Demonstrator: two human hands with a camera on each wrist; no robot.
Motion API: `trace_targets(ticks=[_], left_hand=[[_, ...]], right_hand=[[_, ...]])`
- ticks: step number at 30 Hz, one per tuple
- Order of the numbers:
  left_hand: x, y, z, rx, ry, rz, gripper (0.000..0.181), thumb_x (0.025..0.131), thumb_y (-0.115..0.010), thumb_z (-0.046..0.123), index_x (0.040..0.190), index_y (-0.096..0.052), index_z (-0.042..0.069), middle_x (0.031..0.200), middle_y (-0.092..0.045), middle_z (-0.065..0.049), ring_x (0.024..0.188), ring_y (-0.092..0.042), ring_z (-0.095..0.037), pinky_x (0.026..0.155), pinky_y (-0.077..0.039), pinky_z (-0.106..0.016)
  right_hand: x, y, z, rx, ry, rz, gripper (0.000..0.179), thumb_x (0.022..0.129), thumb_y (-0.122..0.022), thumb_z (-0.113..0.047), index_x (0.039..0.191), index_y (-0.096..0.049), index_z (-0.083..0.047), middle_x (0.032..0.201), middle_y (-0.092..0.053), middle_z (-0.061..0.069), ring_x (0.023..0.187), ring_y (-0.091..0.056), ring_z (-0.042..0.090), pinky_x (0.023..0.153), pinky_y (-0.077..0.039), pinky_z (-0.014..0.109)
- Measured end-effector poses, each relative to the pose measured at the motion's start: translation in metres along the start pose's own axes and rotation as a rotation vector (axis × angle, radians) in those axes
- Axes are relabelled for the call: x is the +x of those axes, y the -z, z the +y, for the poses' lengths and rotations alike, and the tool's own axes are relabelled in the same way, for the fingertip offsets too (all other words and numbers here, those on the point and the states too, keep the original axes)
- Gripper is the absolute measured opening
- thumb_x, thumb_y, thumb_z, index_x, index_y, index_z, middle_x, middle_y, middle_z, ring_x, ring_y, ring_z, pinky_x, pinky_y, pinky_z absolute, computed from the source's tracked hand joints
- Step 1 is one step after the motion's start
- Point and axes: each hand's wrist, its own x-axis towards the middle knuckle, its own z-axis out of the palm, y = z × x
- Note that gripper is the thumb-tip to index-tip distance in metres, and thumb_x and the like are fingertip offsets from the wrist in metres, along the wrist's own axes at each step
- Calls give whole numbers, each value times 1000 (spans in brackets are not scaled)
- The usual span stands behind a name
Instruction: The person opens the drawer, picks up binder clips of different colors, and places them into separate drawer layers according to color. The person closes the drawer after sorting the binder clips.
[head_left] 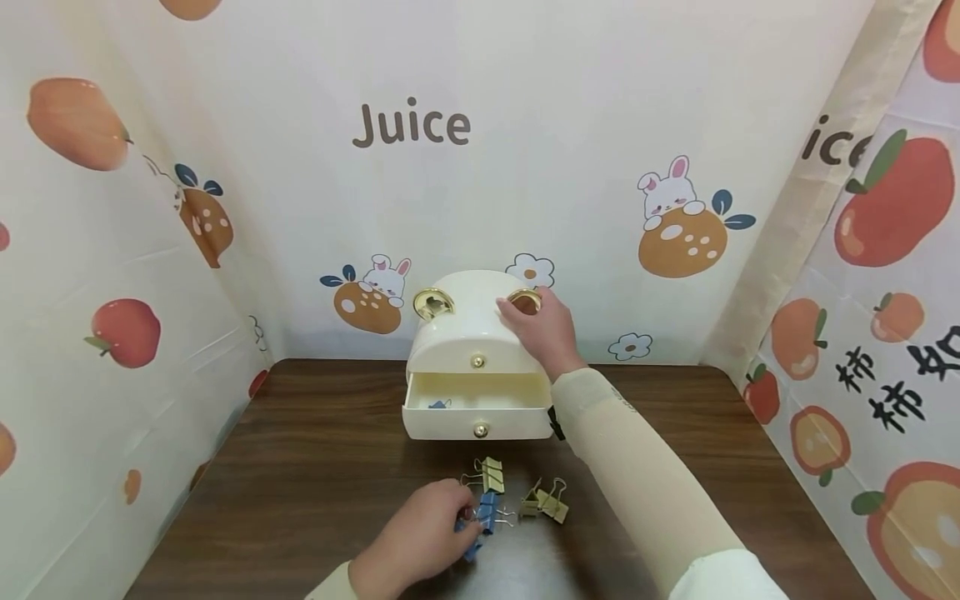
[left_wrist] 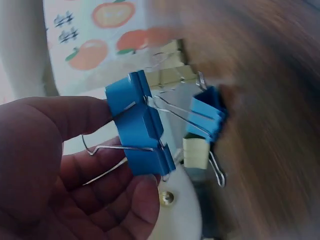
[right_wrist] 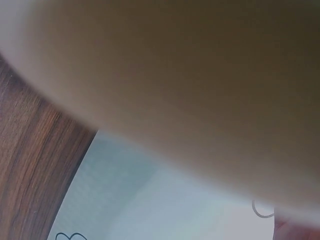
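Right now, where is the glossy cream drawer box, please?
In the head view, the glossy cream drawer box stands centrally behind blue and gold binder clips, with the right hand touching its upper right.

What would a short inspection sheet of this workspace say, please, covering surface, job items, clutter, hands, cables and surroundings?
Surface: dark wood-grain table.
Job's things: blue binder clip in the left hand; another blue clip and yellow clips on the table; cream cabinet, lower drawer open, small blue item inside.
Clutter: black item beside the drawer, partly hidden by the right sleeve; unidentifiable.
Hands: left pinches its clip; right hand grips the cabinet's right gold ring.
Cables: nothing seen.
Surroundings: pale backdrop printed with fruit, rabbits and "Juice".
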Motion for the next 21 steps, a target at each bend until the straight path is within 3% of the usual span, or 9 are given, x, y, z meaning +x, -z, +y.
trace_targets(ticks=[9,15,21], left_hand=[[1,23,-7,43,-61,-23,24,88,-82,25,78,-61,21,74,-47,13,65,-45,-4,59,-42,-24],[6,48,-3,86,-101,12,29,88,-83,28,77,-57,22,74,-46,14,65,-44,-3,58,-42,-24],[14,68,5,190,-207,75,35,90,-82,21,73,-51,23,70,-42,14,63,-42,-5,59,-41,-24]], right_hand=[[1,0,3,7,-11,-2,60,84,-73,-67,115,-57,-18,104,-64,2,93,-61,23,78,-53,40],[2,0,3,2,-6,-2,61,84,-72,-68,115,-57,-18,104,-64,2,92,-61,23,78,-53,39],[1,1,2,3,-6,-3,61,85,-73,-67,116,-57,-17,104,-64,2,92,-61,23,77,-53,39]])
